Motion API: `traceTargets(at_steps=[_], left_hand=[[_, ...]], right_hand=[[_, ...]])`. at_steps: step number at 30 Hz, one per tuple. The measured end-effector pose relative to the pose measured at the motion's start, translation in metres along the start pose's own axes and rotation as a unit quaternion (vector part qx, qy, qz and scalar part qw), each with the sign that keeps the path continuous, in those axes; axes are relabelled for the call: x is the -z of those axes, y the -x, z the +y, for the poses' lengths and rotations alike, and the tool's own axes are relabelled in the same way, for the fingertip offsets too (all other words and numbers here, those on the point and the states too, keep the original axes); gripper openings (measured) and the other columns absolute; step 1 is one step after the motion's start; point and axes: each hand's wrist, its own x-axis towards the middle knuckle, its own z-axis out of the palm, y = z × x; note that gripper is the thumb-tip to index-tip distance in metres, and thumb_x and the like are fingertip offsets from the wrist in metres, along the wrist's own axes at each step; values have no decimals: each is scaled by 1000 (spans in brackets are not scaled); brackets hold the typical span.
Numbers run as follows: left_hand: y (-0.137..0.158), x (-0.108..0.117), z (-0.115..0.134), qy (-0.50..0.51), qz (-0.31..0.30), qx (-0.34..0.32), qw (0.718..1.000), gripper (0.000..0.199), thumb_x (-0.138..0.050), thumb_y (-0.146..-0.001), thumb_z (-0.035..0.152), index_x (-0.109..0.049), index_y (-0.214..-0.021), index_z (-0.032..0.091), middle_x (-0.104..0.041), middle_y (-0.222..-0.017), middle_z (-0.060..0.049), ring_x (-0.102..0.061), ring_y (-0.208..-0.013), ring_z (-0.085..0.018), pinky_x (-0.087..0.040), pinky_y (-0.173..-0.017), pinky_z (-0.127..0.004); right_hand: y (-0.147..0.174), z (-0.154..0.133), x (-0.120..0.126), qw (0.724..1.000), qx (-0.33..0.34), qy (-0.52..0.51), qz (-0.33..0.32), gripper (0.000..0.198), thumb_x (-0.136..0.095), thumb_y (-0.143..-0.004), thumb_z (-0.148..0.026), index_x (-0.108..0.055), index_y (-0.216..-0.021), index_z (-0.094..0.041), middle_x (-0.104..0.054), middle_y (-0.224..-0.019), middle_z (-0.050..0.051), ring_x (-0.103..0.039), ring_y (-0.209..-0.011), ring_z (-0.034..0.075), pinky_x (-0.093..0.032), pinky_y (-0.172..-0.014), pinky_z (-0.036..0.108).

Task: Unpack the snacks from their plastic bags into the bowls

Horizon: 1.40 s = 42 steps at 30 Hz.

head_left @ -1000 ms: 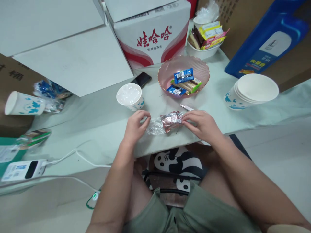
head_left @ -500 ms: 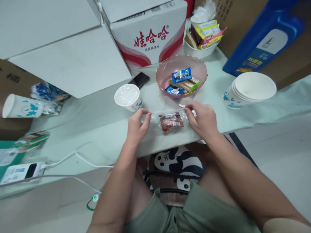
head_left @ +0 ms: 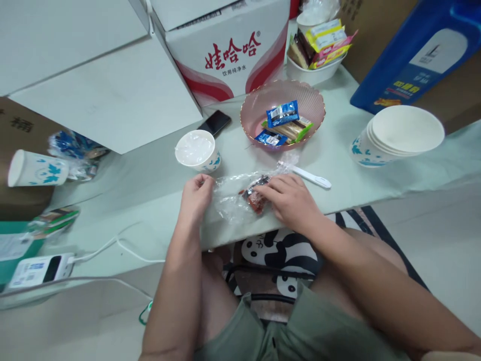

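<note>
Pale-green cloth-covered table [head_left: 150,200]: flat support for the work. Clear wrapper [head_left: 230,204]: edge pinched by the left hand [head_left: 197,197], apparently as an anchor. Red-brown packet [head_left: 256,201], between the hands: grasped by the right hand [head_left: 292,199], presumably for steadiness.

We stretch both bare arms forward, our left forearm [head_left: 178,296] steep, our right forearm [head_left: 372,273] slanting inward. Our left hand [head_left: 197,194] pinches thumb to forefinger; our right hand [head_left: 291,199] (the flatter one) points its fingers leftward, palm down.
</note>
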Motion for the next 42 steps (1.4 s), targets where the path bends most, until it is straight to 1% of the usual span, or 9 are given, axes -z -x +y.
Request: traceTargets(at_steps=[3, 7, 16, 20, 25, 30, 34, 38, 42], left_hand=[[-2, 5, -2, -8, -20, -48, 999, 30, -56, -85, 49, -60, -79, 21, -43, -56, 4, -40, -50, -12, -34, -50, -26], [5, -4, 1, -90, -107, -143, 980, 44, -76, -69, 53, -66, -95, 19, -68, -90, -5, -60, -80, -19, -46, -69, -29], [7, -19, -9, 26, -56, -96, 993, 52, -49, -93, 54, -45, -53, 21, -42, -48, 2, -35, -45, -10, -28, -47, -27], [6, -15, -9, 57, -23, -68, 996, 51, -50, -93, 53, -41, -54, 22, -41, -48, 2, -34, -45, -10, -28, -46, -26], [5, -12, -9, 59, -20, -39, 997, 48, -52, -92, 50, -42, -54, 21, -41, -48, 3, -31, -43, -9, -26, -45, -26], [4, -11, -12, 13, -19, -34, 999, 43, -49, -89, 45, -41, -54, 22, -35, -45, 5, -31, -43, -10, -24, -45, -25], [9, -7, -11, -147, -114, -45, 981, 16, -58, -78, 31, -56, -66, 21, -49, -50, 5, -43, -47, -13, -31, -47, -25], [13, -2, -12, -238, -126, -68, 961, 18, -63, -79, 39, -62, -80, 21, -56, -54, 3, -51, -50, -16, -35, -51, -27], [15, -7, -15, -219, -98, -182, 954, 37, -74, -75, 43, -67, -103, 20, -68, -95, -6, -62, -75, -18, -48, -69, -31]], right_hand=[[3, 10, -1, 1000, -13, 11, -11, 42, -52, -90, -6, -67, -124, -28, -71, -96, 6, -60, -96, 23, -37, -83, 37], [5, 16, -1, 1000, -7, -11, -26, 43, -50, -92, -7, -67, -125, -30, -69, -97, 5, -59, -87, 20, -34, -74, 34], [11, 27, 14, 999, 7, -26, -20, 65, -44, -79, 1, -61, -136, -27, -60, -142, 9, -62, -117, 25, -46, -80, 36], [17, 31, 21, 999, -12, -12, -39, 66, -43, -80, 1, -61, -136, -29, -71, -110, 6, -63, -93, 22, -43, -77, 36], [27, 36, 28, 1000, 14, -10, -4, 38, -48, -84, -3, -76, -88, -30, -65, -84, 3, -56, -88, 21, -37, -81, 39], [37, 44, 36, 999, -12, -10, -39, 34, -51, -82, -8, -77, -77, -30, -67, -88, 4, -55, -96, 23, -33, -88, 44], [38, 39, 42, 994, -57, 4, -95, 34, -46, -92, -23, -77, -77, -26, -67, -92, 6, -55, -93, 25, -37, -81, 42], [30, 25, 37, 988, -144, 40, -39, 50, -43, -100, -40, -71, -62, -22, -65, -85, 11, -54, -90, 28, -41, -76, 44], [21, 11, 29, 982, -164, 75, 55, 24, -54, -94, -27, -75, -84, -20, -66, -93, 14, -56, -91, 30, -45, -77, 45]])
